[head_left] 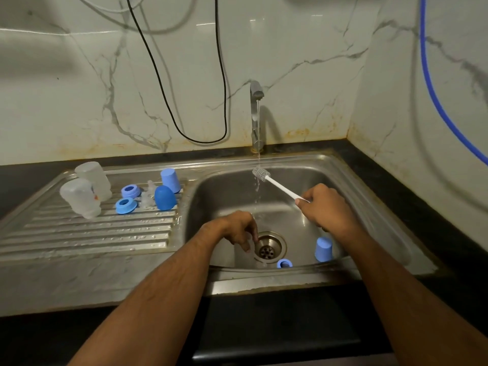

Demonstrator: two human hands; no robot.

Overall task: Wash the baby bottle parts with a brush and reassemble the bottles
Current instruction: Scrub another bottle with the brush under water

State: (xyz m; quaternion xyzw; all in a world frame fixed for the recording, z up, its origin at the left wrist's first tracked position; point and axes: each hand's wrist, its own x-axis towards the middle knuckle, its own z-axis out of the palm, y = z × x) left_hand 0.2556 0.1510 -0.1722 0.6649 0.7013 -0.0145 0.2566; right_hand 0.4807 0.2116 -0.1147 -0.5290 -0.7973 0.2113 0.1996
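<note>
My right hand grips the white handle of the bottle brush, whose bristle head sits under the running water. My left hand reaches down into the sink beside the drain, fingers closed on a faint clear bottle. A light blue cap and a blue ring lie on the basin floor. On the drainboard stand two upturned clear bottles, two blue rings, clear nipples, a dark blue cap and a light blue cap.
The tap at the back of the sink runs a thin stream. A black cable and a blue hose hang on the marble wall. Dark counter surrounds the sink.
</note>
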